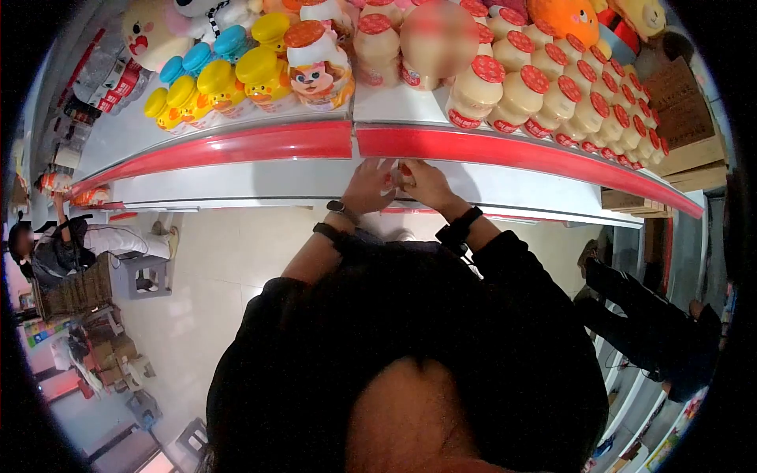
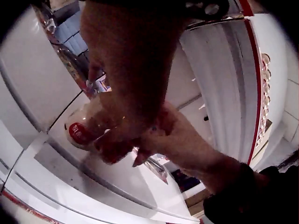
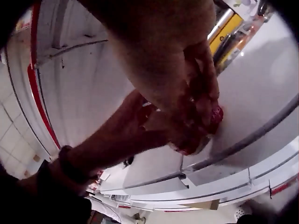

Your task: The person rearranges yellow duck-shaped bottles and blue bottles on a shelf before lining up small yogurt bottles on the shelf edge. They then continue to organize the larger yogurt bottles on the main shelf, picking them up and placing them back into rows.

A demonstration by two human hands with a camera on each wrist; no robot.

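In the head view, my left hand [image 1: 367,189] and right hand [image 1: 428,188] meet over the lower white shelf, below the red front strip. Between them is a pale jar with a red lid, mostly hidden by fingers. In the left wrist view, the clear end of the jar [image 2: 74,116] with a red label shows beside my left hand [image 2: 133,88], which grips its body. The right wrist view shows my right hand [image 3: 173,79] with its fingers curled at the red lid [image 3: 217,115].
The upper shelf bears rows of cream bottles [image 1: 530,98] with red lids, a dog-faced jar [image 1: 322,79] and yellow duck jars [image 1: 221,87]. Plush toys [image 1: 154,35] sit behind. Cardboard boxes [image 1: 682,110] stand at right. One person [image 1: 51,252] sits at left; another [image 1: 662,323] is at right.
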